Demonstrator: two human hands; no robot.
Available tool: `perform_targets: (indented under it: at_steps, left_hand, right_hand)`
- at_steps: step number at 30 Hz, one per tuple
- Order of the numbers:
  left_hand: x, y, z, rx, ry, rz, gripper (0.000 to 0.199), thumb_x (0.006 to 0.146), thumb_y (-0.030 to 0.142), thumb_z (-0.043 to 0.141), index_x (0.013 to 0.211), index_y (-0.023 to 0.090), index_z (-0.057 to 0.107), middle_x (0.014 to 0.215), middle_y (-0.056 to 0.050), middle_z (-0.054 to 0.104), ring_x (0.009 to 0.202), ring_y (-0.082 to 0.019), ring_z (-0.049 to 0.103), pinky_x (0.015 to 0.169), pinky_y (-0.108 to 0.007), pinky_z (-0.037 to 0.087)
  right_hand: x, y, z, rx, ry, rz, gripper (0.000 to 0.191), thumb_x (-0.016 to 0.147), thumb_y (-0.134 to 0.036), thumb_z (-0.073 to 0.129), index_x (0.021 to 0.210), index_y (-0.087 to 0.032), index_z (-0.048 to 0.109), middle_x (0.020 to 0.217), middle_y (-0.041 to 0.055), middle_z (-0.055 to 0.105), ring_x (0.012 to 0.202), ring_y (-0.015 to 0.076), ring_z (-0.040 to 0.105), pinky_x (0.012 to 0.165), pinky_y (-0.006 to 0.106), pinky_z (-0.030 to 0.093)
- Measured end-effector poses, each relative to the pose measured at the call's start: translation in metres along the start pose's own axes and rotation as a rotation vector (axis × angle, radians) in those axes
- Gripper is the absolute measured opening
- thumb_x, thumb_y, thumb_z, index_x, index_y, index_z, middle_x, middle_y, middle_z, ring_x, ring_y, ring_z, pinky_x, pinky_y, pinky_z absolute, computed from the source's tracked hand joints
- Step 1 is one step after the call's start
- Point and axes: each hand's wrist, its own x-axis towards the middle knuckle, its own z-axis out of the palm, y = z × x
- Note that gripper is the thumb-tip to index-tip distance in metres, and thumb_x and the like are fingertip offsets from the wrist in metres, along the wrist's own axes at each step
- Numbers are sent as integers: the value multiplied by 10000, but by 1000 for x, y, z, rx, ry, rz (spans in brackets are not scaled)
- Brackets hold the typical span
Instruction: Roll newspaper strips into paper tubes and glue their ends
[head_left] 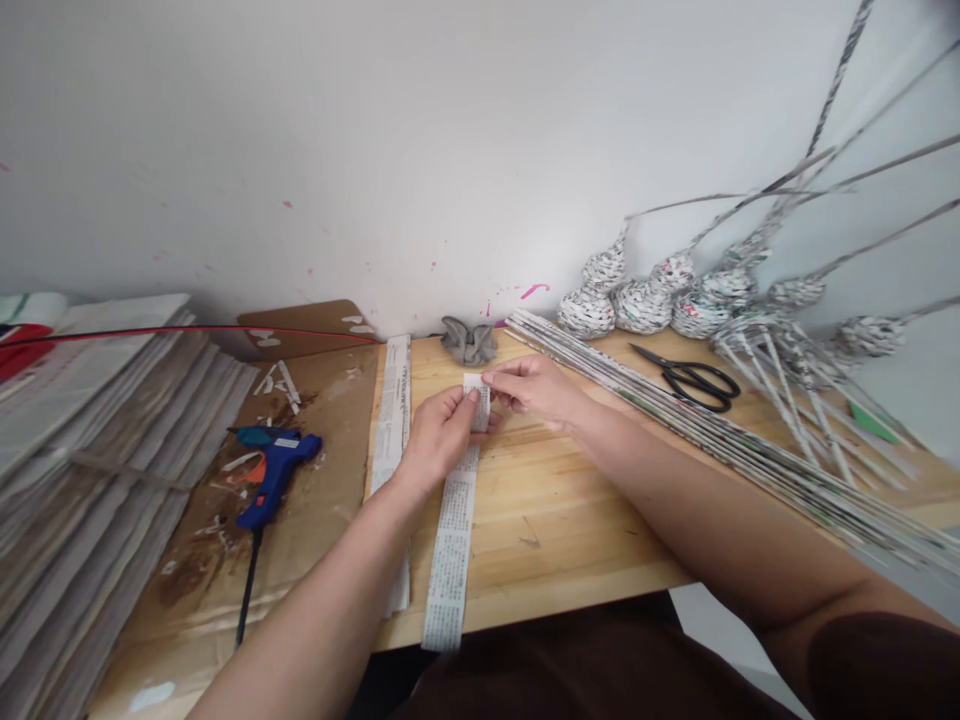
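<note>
A long strip of newspaper runs from between my hands down over the table's front edge. My left hand pinches the strip near its far end, the thumb on top of the paper. At the strip's top right corner, my right hand holds the paper between thumb and fingers. A stack of similar newspaper strips lies just left of my left hand. Behind my hands sits a crumpled grey cloth near the wall.
Left: a newspaper stack, and a blue glue gun on stained cardboard. Right: a bundle of rolled paper sticks, black scissors and several woven paper gourds with long stems. The wooden table meets the wall.
</note>
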Motion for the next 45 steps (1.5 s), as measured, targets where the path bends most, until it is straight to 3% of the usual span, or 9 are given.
perform_targets:
  at_steps: [15,28,34,37,40,45]
  left_hand:
    - [0,-3,-1,34,-15,36,382,836,496,521,917,155,673,821,-81,708,736,-205,653,640,-325,548]
    - [-1,-1,3,-13,-28,57,337,796,455,590,901,143,661,826,-82,717,768,-219,671,650,-313,537]
    - [2,-1,0,-96,29,-3,352,772,454,613,926,141,658,787,-80,717,752,-223,679,672,-346,550]
    - [4,-3,-2,-91,41,4,343,776,461,605,911,151,657,798,-75,716,757,-217,674,665,-335,549]
    - [6,-7,-2,-48,19,48,342,784,481,589,845,152,658,781,-68,705,737,-206,662,647,-316,542]
    - [6,-11,-1,-39,5,57,342,778,482,597,855,154,657,786,-63,702,761,-211,663,665,-321,545]
  right_hand:
    - [2,8,3,46,37,-43,271,637,-382,757,675,-124,686,541,-1,582,490,78,478,446,218,308]
    - [0,4,9,131,57,8,347,591,-437,788,595,-140,610,561,-4,569,474,68,445,419,213,263]
    - [3,4,-1,61,51,-94,365,697,-498,690,759,-138,694,580,-23,520,495,71,433,436,216,267]
    - [2,5,-3,-13,-41,-104,347,703,-448,703,871,-144,711,662,0,598,526,79,477,459,215,305]
    - [1,7,-1,-42,-121,-116,315,710,-427,708,846,-143,712,679,15,637,559,101,534,522,233,382]
    - [2,11,2,-68,-23,-121,309,715,-421,700,797,-124,719,602,-2,609,525,91,493,496,226,347]
